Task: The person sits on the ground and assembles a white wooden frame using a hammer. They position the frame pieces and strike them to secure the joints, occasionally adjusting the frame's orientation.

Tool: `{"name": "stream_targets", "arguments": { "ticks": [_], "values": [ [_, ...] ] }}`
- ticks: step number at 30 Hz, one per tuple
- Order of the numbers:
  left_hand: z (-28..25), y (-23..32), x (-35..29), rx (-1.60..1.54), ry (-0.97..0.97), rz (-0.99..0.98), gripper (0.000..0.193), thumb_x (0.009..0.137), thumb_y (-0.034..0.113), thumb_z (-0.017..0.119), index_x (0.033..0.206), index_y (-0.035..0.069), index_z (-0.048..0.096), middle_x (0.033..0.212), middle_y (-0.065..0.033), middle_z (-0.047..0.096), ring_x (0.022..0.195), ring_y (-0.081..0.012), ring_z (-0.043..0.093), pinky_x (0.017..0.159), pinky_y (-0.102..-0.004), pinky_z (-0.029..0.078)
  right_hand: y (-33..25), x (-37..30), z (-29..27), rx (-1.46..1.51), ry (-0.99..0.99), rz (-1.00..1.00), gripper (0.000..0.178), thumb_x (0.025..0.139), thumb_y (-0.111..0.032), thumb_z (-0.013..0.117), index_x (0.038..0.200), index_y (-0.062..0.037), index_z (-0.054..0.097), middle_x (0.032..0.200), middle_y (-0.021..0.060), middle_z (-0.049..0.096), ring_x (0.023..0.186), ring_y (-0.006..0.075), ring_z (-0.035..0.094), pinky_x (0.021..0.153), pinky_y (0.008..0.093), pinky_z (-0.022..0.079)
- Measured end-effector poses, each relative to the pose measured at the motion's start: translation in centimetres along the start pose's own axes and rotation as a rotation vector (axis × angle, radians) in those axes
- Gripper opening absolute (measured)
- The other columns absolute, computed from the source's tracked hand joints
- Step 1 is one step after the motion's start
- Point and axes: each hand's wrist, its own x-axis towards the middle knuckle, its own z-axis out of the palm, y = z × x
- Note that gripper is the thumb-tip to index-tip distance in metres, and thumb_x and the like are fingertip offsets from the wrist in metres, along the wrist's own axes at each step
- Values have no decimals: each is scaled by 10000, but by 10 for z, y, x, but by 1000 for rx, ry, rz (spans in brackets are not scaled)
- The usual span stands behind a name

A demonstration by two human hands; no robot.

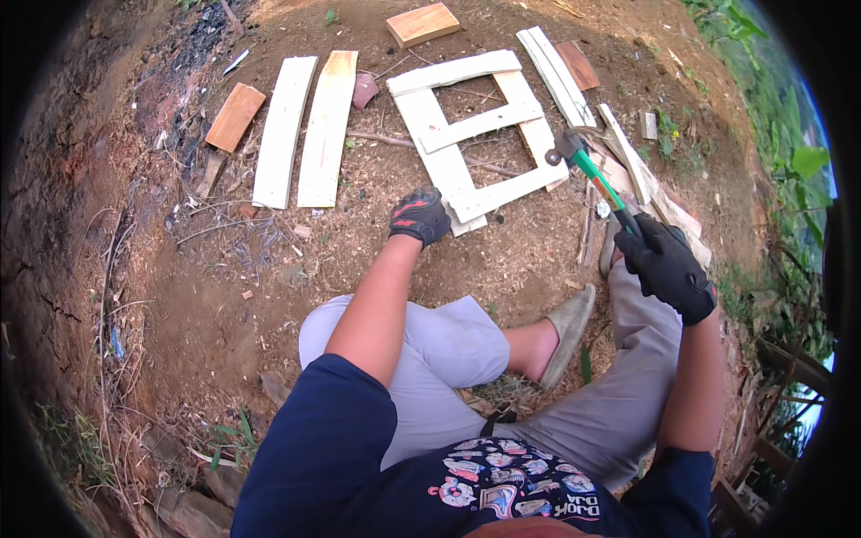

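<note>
A ladder-like wooden frame (439, 161) of pale boards lies flat on the ground, with two side boards joined by three crosspieces. My left hand (420, 216), in a black glove with red marks, is closed by the frame's near left corner. Whatever its curled fingers may hold is hidden. In my gloved right hand (668, 264) is a claw hammer (596, 177) with a green and black handle. The hammer's head is raised just right of the frame's right side, pointing away from me.
Two pale boards (285, 134) (328, 130) lie left of the frame. Reddish wood blocks (235, 117) (422, 25) rest at the left and far side. More planks (554, 76) and a pile of wood strips (668, 211) lie to the right. My slippered foot (569, 336) is close by.
</note>
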Motion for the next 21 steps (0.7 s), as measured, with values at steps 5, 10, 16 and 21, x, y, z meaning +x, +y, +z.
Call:
{"name": "stream_targets", "arguments": {
  "ticks": [5,10,16,21],
  "values": [
    [-15,41,-13,-31,-114,54,512,917,435,706,1307,107,746,1370,-212,713,1231,-385,706,1059,-476,561,85,-35,-18,-549,181,-231,305,1041,-348,663,1096,-49,695,843,189,688,774,390,674,699,501,513],
    [-23,19,-7,-143,12,8,576,912,420,743,1377,82,697,1358,-179,725,1265,-356,688,1081,-461,534,116,-96,-6,-730,549,-75,261,1071,-278,609,1185,-57,691,1001,229,714,919,436,691,787,552,517],
    [-20,32,-5,-356,406,328,394,979,212,687,1329,30,696,1261,-196,728,1184,-345,705,1046,-448,547,153,-205,46,-479,872,150,194,1084,-140,592,1191,-1,673,1011,236,693,912,436,689,763,515,529],
    [18,126,-30,-292,515,826,317,1005,157,659,1306,72,709,1270,-189,721,1202,-386,674,1059,-496,528,175,-219,77,-153,1086,227,165,1102,-112,559,1141,20,650,1006,237,681,879,428,667,752,513,498]
  ]
}}
